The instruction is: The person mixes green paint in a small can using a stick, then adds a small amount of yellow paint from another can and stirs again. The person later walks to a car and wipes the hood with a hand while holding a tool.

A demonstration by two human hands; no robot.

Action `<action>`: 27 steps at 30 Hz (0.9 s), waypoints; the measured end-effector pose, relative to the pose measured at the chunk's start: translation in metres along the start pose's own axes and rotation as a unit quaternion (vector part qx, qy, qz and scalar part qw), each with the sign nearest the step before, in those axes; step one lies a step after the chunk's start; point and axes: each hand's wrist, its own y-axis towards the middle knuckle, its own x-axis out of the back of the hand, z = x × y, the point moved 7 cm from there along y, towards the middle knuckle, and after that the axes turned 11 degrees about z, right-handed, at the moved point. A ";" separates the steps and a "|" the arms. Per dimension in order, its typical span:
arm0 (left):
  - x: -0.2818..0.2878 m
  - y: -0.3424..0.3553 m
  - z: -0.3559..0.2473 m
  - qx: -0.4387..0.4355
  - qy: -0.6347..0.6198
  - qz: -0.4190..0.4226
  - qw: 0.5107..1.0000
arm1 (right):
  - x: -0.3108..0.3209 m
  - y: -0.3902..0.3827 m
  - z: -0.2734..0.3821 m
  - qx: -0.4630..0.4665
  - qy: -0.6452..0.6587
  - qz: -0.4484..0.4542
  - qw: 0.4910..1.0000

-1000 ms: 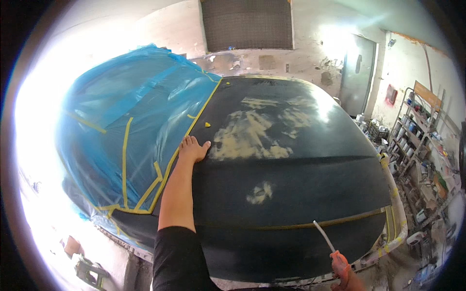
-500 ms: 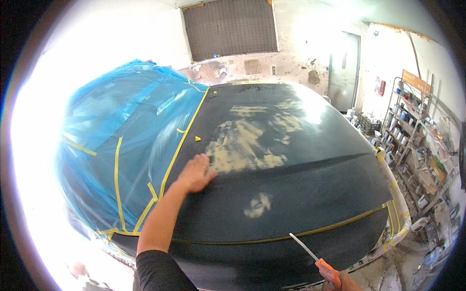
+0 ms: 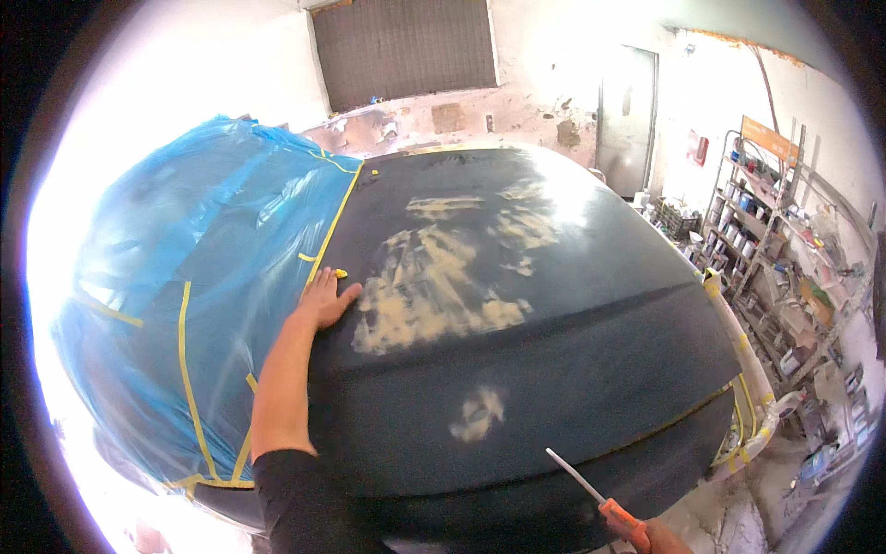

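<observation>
The left hand (image 3: 325, 297) lies flat, fingers spread, on the dark sanded car bonnet (image 3: 554, 351), beside pale filler patches (image 3: 429, 295) and blue plastic sheeting (image 3: 185, 277). Near right, the right hand (image 3: 669, 538) grips an orange-handled thin blade (image 3: 600, 494).

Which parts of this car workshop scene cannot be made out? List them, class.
- Head view, right hand: mostly cut off by the lower edge; grip on the orange-handled tool unclear.
- Windscreen: veiled by blue plastic sheet.
- Shelf items: too small.
- Left surroundings: glare-washed.
</observation>
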 end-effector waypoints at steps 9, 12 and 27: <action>-0.028 -0.027 -0.108 -0.102 0.039 0.039 0.993 | 0.012 0.008 -0.005 -0.001 -0.007 -0.010 1.000; 0.002 0.043 -0.114 -0.027 0.012 0.014 0.999 | 0.012 0.001 -0.013 0.001 0.009 -0.021 1.000; -0.052 -0.076 -0.483 -0.463 0.058 0.041 0.884 | 0.022 -0.049 -0.024 0.070 0.034 -0.139 0.987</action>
